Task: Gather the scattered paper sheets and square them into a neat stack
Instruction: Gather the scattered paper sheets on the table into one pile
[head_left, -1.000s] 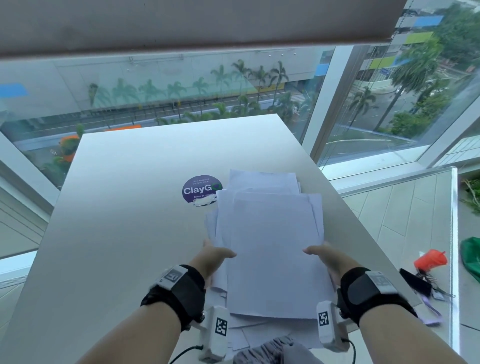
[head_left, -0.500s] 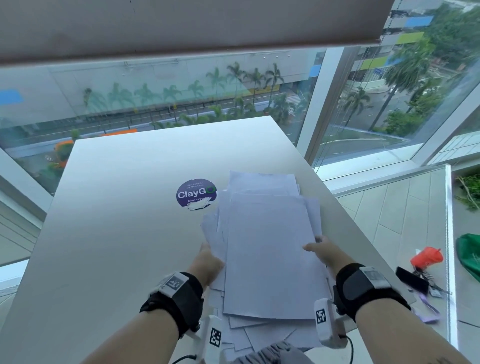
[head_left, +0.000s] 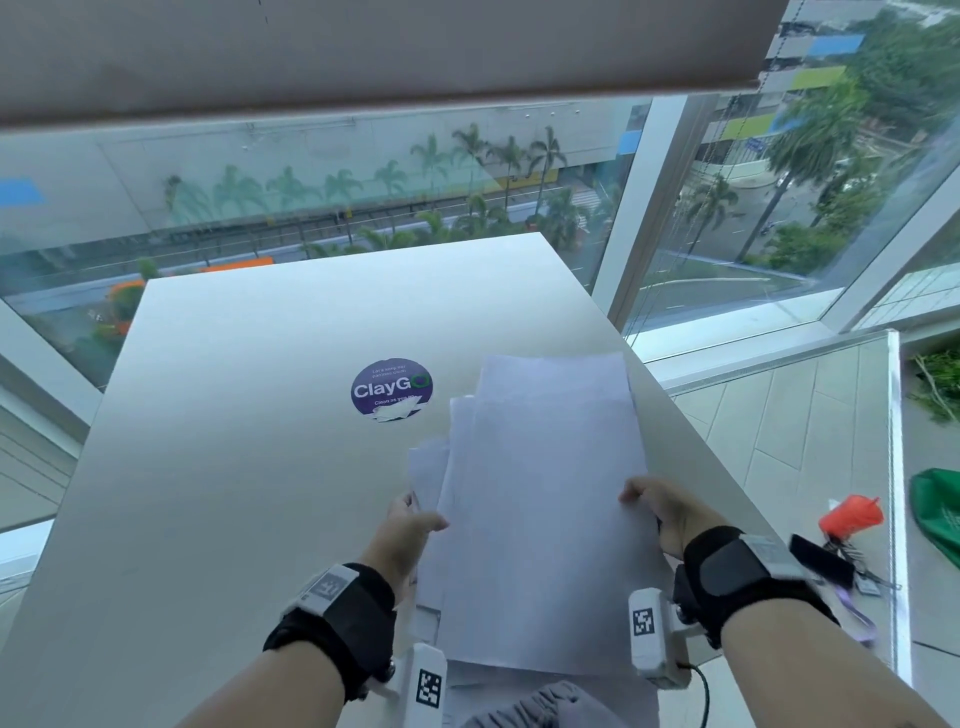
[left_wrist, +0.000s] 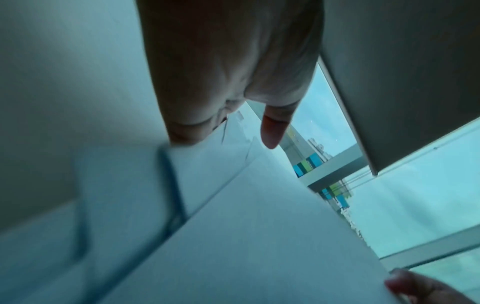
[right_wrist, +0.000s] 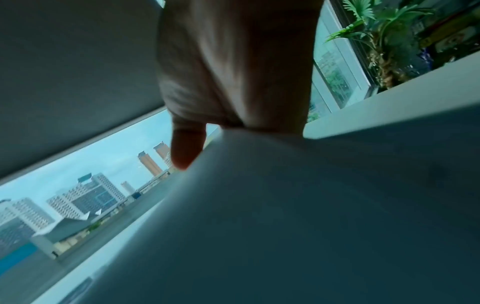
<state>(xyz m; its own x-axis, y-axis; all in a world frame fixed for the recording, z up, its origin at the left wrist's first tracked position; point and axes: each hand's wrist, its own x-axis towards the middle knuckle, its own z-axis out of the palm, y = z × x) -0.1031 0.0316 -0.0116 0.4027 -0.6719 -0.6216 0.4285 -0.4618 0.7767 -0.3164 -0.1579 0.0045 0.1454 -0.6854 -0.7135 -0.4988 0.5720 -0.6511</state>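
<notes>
A loose pile of white paper sheets (head_left: 540, 519) lies near the right side of the white table (head_left: 234, 467), its edges uneven at the far and left sides. My left hand (head_left: 415, 522) grips the pile's left edge, thumb on top. My right hand (head_left: 649, 506) grips the right edge the same way. In the left wrist view the left hand (left_wrist: 228, 72) has its thumb over the sheets (left_wrist: 259, 236), and the fingers go under them. In the right wrist view the right hand (right_wrist: 233, 72) holds a bowed sheet (right_wrist: 285, 205) that hides its fingers.
A round purple ClayGo sticker (head_left: 390, 387) sits on the table left of the pile. The table's right edge runs close beside the pile. On the floor to the right lie an orange object (head_left: 852, 514), dark keys (head_left: 826, 561) and a green bag (head_left: 940, 514). Grey cloth (head_left: 540, 706) shows at the near edge.
The sheets have been pushed closer together and their right edges line up more. My left thumb has come back on top of the pile. Both hands stay at its sides.
</notes>
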